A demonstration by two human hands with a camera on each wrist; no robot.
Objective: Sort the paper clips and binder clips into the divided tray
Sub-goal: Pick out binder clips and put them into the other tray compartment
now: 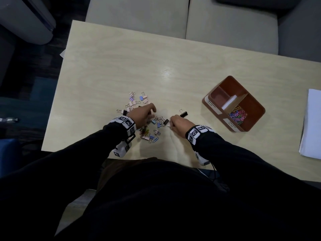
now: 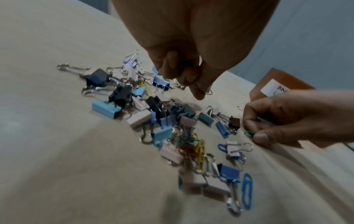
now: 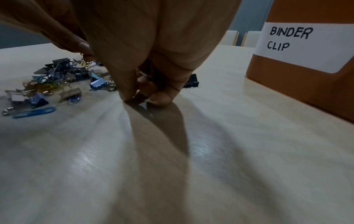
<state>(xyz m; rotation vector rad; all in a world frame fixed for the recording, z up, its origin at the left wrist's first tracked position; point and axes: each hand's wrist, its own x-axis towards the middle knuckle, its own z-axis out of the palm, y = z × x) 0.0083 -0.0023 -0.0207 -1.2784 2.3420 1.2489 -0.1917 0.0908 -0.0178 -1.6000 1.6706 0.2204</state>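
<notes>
A pile of binder clips (image 1: 134,101) and paper clips lies mid-table, seen closer in the left wrist view (image 2: 138,119) and the right wrist view (image 3: 57,78). My left hand (image 1: 152,111) hovers over it with fingers curled, holding small paper clips (image 2: 207,92). Just right of the pile, my right hand (image 1: 171,124) has its fingertips (image 3: 126,94) on the table and pinches a green paper clip (image 2: 249,133). The brown divided tray (image 1: 221,85) stands to the right; its near compartment holds coloured paper clips (image 1: 237,115).
A lone black binder clip (image 1: 183,114) lies beyond my right hand. One blue paper clip (image 2: 247,191) sits at the pile's near edge. A stack of white paper (image 1: 311,126) lies at the table's right edge. Sofa cushions (image 1: 139,14) stand behind the table.
</notes>
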